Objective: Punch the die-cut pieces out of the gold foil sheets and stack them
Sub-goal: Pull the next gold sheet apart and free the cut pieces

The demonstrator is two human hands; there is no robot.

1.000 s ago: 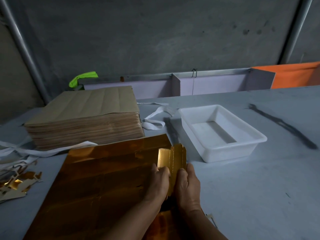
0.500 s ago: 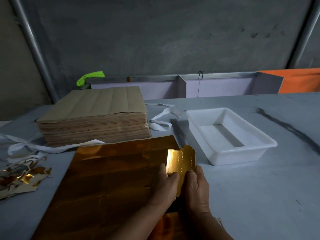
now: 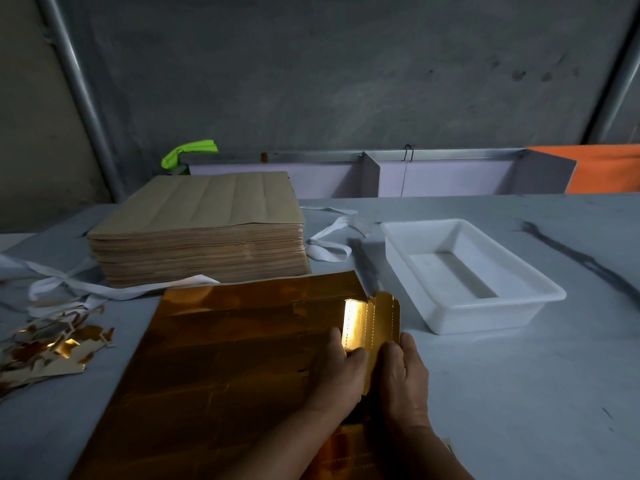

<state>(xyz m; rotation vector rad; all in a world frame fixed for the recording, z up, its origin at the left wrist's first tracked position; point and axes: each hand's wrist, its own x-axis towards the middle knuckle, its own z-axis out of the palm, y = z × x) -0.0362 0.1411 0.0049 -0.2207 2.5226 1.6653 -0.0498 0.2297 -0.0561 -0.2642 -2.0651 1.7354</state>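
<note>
Your left hand and right hand meet at the right edge of the gold sheet, near the front of the table. Between them they hold a gold piece upright. The left thumb and fingers pinch its left side and the right fingers curl round its right edge. You cannot tell whether it is one layer or several.

To your right there is bare tabletop, and the white tray sits near, just beyond the piece and apart from it. The sheet fills the space to your left, and its far edge runs close to the stack of brown sheets. Scraps lie by the left edge, with white strips trailing past them.

Compared with half a second ago, your grip and the piece look unchanged. The whole scene sits slightly further right in the view.

The sheet is glossy amber foil, flat and faintly scored into panels. The piece is a narrow panel with notched corners and dotted fold lines, and its left face catches bright light. The tray is smooth plastic, rectangular, with a rolled rim. The brown stack is matte, thick and creased lengthwise.
</note>
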